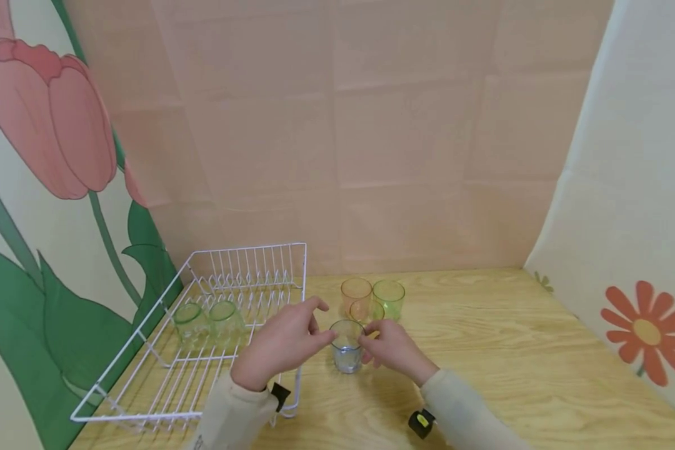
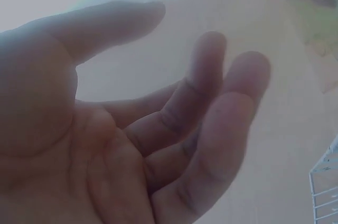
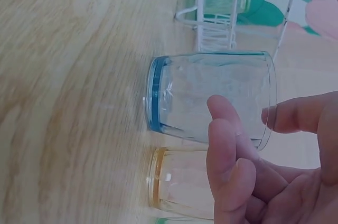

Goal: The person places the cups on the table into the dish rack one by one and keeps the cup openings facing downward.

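A clear glass with a bluish tint [image 1: 347, 359] stands upright on the table, its base a deeper blue in the right wrist view. My right hand [image 1: 395, 351] pinches its rim from the right, thumb at the lip and fingers along the outer side. On the other side, my left hand [image 1: 284, 340] hovers near the rim, thumb and fingers apart; in the left wrist view nothing lies in its palm. Just behind the bluish glass are an amber glass [image 3: 182, 182], an orange glass [image 1: 356, 290] and a green glass [image 1: 392, 300].
To the left stands a white wire dish rack [image 1: 187, 414], with two green glasses inside, one left [image 1: 191, 330] and one right [image 1: 227, 325]. A pinkish cloth [image 1: 416, 137] backs the wooden table [image 1: 495, 362]. Flower-printed cloths hang at both sides.
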Demonstrator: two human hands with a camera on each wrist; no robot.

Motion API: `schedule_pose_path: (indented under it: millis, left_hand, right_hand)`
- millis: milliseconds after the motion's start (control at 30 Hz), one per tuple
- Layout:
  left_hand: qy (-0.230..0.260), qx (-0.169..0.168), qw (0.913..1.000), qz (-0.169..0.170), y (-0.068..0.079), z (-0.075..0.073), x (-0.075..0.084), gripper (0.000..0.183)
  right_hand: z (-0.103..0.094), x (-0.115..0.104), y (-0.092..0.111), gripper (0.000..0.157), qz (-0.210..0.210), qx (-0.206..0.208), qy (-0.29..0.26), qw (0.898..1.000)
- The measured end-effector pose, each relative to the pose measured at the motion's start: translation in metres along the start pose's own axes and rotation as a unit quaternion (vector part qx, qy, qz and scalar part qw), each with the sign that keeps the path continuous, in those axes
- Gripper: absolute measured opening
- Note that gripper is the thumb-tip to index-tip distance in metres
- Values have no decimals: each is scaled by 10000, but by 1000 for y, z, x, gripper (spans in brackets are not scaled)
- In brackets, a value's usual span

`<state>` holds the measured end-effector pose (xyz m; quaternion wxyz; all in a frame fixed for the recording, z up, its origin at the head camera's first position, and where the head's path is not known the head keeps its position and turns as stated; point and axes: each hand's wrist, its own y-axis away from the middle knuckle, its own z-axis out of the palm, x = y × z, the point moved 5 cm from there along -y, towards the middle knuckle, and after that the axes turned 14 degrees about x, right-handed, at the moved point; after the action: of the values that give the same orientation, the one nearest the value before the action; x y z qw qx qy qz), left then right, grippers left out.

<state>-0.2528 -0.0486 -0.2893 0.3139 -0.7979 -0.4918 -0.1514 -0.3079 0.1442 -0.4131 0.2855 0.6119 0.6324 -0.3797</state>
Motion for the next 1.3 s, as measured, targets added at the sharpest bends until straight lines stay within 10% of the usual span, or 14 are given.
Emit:
schedule_pose_path:
  millis: [1300]
  left_hand:
    - [443, 183, 9981, -379, 0, 4, -5, 43]
  right_hand:
    - [-33, -50, 21, 33, -277, 629, 354, 9970]
